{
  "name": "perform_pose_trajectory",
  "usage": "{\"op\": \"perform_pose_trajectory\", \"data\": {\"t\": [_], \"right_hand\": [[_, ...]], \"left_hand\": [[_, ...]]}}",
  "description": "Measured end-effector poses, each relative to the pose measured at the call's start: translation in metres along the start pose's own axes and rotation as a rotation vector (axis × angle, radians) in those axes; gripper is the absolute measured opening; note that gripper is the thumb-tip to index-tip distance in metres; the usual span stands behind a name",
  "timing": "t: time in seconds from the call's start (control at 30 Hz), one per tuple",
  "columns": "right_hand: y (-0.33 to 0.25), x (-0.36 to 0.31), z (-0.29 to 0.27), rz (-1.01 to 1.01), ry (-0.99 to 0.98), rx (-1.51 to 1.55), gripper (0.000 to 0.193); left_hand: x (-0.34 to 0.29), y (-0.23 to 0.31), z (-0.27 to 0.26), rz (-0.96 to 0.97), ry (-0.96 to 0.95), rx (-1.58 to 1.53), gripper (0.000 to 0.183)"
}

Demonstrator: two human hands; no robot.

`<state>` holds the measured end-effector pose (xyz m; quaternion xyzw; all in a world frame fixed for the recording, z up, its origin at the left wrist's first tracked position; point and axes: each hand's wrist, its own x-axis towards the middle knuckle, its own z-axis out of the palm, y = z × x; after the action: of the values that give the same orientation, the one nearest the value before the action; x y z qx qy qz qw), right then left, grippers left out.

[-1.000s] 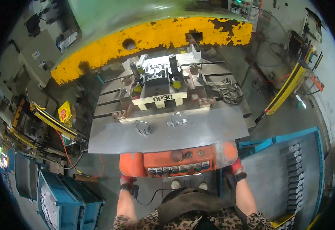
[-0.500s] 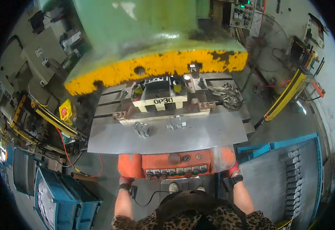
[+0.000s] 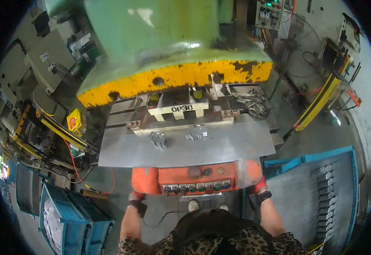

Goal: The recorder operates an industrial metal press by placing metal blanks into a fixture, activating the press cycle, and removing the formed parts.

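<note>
My left hand [image 3: 136,196], in a red glove, is at the left end of an orange control box [image 3: 196,179]. My right hand [image 3: 259,187], gloved in red too, is at the box's right end. The rounded end covers hide the fingers of both. Beyond the box lies a flat metal plate [image 3: 232,146] bearing two small bent metal parts, one at the left [image 3: 159,140] and one nearer the middle [image 3: 197,132]. Behind them sits a die [image 3: 179,111] with a cream front, under the yellow-edged green press ram [image 3: 172,76].
Yellow guard posts stand left [image 3: 62,132] and right [image 3: 317,104] of the press. A blue bin [image 3: 64,221] is at the lower left. At the right, a blue-edged table [image 3: 291,204] carries a row of metal parts. Crumpled plastic [image 3: 253,102] lies beside the die.
The press ram is lower over the die and covers more of its top. My left hand and forearm have shifted slightly left; the right hand stays at its end of the box.
</note>
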<state>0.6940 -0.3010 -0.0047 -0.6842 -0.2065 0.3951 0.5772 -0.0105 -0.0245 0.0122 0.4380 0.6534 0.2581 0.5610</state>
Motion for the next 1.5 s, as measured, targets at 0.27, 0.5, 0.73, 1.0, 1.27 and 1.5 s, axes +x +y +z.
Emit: {"op": "perform_pose_trajectory", "data": {"t": [0.27,0.5,0.73,1.0,1.27,1.5], "right_hand": [[0.000,-0.025,-0.037,-0.796,-0.121,-0.993,0.034],[0.008,-0.061,-0.060,-0.051,0.168,-0.181,0.030],[0.002,-0.143,-0.047,0.015,0.212,-0.122,0.033],[-0.066,-0.169,-0.016,0.326,0.461,0.498,0.028],[-0.196,-0.152,0.056,0.068,0.316,0.326,0.037],[-0.189,-0.108,0.108,-0.078,-0.089,0.208,0.043]], "left_hand": [[0.012,0.195,-0.037,0.368,0.522,1.148,0.051],[0.033,0.480,0.125,0.844,0.239,0.883,0.058],[0.114,0.618,0.283,0.849,0.218,1.126,0.081],[0.189,0.643,0.350,0.556,0.157,1.227,0.077],[0.073,0.586,0.251,0.917,0.043,0.947,0.078],[0.069,0.387,0.151,0.661,-0.016,1.132,0.079]]}}
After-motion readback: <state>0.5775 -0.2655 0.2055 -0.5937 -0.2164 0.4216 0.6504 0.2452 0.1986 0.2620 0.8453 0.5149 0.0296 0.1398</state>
